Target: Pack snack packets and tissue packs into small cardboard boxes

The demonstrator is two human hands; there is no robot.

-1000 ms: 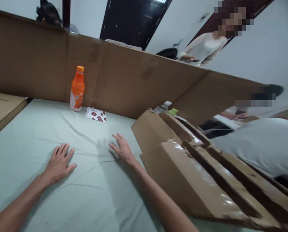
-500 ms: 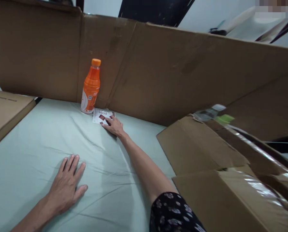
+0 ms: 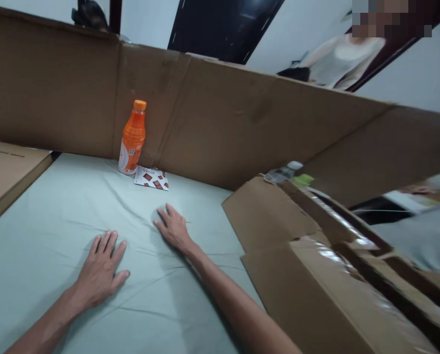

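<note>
My left hand [image 3: 100,269] lies flat on the pale green sheet [image 3: 142,295], its fingers spread. Over the middle of the sheet is my right hand [image 3: 172,226], fingers apart and somewhat bent, holding nothing. Farther back, a flat white packet [image 3: 151,178] with brown squares and the word "Meal" lies on the sheet, apart from the right hand. Just left of it an orange drink bottle [image 3: 132,140] with an orange cap stands upright, close to the cardboard wall behind.
A tall cardboard wall [image 3: 220,123] runs along the back. At right stands an open cardboard box [image 3: 301,290] with a clear plastic bottle [image 3: 284,173] in its top. A flat carton [image 3: 13,167] lies at left. Beyond the wall a person in a light top [image 3: 347,59] is visible.
My right hand has let go of the packet and drawn back toward me. The packet stays beside the bottle, now lying uncovered. My left hand keeps its place; the view has turned somewhat.
</note>
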